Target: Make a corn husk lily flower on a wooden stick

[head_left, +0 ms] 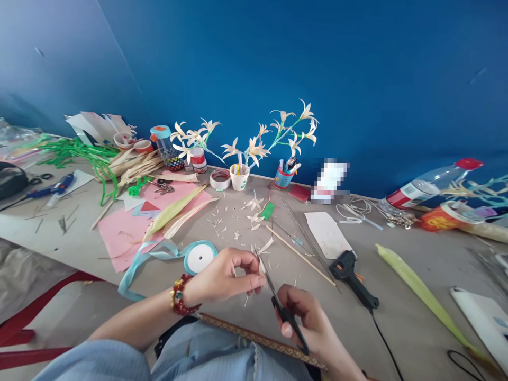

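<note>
- The person's left hand (228,272): fingertips pinched together on a pale scrap, near the bench's (357,330) near edge.
- Right hand (307,312): curled, clamped on the scissors' handles.
- Scissors (283,313): black handles, grey blades, above the near edge; long axis slanting, tips toward the far edge and leftward.
- Pale scrap (262,269): small, mostly hidden; direction unclear.

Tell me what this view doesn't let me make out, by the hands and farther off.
Head view: the exact shape of the pale piece in the left hand; too small, partly covered by that hand.
Head view: some of the handle of the scissors; hidden by the right hand.
Head view: what the bright screen shows; blocky blur.
Head view: the rest of the black item; cut off by the left edge.
</note>
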{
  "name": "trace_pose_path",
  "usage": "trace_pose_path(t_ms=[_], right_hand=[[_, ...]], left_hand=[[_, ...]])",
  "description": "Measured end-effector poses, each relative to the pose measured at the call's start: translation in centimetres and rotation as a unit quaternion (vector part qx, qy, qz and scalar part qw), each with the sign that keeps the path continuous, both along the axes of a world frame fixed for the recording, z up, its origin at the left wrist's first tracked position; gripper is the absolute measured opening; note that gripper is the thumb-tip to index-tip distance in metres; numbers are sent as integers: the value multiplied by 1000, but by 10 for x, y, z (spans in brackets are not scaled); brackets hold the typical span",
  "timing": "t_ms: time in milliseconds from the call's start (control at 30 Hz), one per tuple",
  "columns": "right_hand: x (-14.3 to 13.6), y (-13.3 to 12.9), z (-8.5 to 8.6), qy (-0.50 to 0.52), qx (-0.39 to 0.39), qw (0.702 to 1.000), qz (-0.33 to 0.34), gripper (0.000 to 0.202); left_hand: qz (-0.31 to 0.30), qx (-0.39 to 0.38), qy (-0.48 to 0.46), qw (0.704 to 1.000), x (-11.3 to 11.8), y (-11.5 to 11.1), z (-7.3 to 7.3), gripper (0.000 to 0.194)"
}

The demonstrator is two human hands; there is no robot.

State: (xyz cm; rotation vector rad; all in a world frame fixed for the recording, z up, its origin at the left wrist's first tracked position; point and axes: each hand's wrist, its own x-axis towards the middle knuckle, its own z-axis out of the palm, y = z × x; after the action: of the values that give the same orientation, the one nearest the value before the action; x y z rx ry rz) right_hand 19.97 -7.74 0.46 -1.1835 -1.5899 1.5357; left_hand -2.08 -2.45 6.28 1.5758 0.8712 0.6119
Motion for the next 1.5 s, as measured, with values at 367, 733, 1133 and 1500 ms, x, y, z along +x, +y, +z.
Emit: trace_pose_path(t_ms=[367,733,1133,1500], right_hand=[[-1,-1,-4,-7,-10,1000,-12,68],[0,0,-8,-23,10,1000,-17,70],[2,3,-7,-38,31,999,-7,69],[-3,8,-3,-52,27,998,-38,36]], left_hand=[[0,15,-6,1000,0,0,-4,25],[-17,35,-6,999,-2,2,-4,24],[-33,16,5,999,-10,4,-5,15],[-32,-32,-15,999,-9,0,-9,22]])
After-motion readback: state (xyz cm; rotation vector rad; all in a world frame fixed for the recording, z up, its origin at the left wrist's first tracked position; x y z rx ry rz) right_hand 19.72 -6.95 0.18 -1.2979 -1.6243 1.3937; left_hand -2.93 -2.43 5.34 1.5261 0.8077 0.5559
